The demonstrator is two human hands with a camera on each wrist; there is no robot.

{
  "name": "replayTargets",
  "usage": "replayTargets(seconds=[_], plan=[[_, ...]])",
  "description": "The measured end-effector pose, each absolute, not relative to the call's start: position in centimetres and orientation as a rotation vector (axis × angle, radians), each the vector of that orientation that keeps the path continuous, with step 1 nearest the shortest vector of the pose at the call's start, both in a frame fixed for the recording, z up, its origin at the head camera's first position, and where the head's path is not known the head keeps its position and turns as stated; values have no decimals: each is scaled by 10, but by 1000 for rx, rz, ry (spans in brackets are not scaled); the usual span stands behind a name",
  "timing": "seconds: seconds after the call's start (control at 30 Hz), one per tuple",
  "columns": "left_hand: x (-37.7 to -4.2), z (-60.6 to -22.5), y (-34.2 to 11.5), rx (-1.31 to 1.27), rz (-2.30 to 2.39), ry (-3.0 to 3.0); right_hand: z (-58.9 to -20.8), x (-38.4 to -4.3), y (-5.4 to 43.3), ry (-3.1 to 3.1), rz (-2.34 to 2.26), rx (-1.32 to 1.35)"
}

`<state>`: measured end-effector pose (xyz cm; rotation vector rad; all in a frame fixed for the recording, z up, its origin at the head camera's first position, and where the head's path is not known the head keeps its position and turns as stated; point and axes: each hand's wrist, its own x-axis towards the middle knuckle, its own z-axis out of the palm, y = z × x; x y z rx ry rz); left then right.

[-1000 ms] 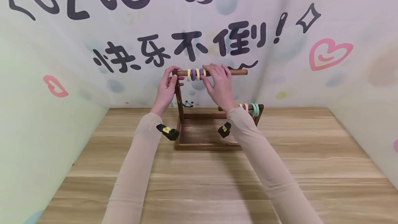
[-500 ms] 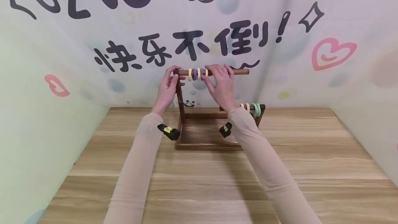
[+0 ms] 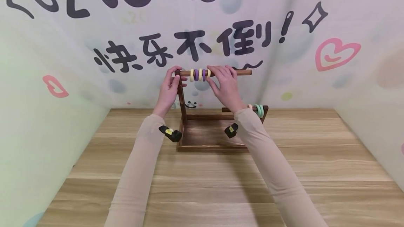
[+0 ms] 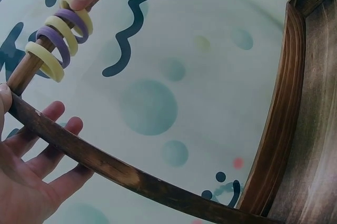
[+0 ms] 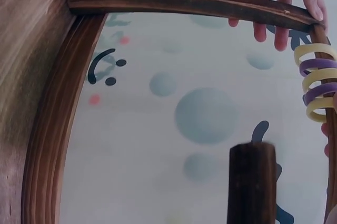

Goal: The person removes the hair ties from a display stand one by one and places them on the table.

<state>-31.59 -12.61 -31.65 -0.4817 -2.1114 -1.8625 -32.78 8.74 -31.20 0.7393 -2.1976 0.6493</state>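
1. The left hand (image 3: 168, 90) grips the left post (image 3: 182, 102) of a wooden stand (image 3: 203, 134) near its top; the stand occupies the middle of the worktop (image 3: 202, 188), near its back edge.
2. Five yellow and purple rings (image 3: 200, 75) alternate along the upper rod (image 3: 243, 73).
3. The right hand (image 3: 228, 90) pinches the rightmost yellow ring (image 3: 208, 73).
4. Green rings (image 3: 260, 111) hang on the lower rod (image 3: 226, 109), nearer the worktop's back right corner.

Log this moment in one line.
left grip: holds post | right grip: pinches end yellow ring | upper rod: three yellow rings, two purple rings
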Motion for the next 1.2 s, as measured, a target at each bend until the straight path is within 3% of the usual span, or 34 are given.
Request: replayTargets(seconds=[1.2], plan=[[-322, -321, -127, -528, -1870, -2052, -307, -326, 129, -2101, 734, 700]])
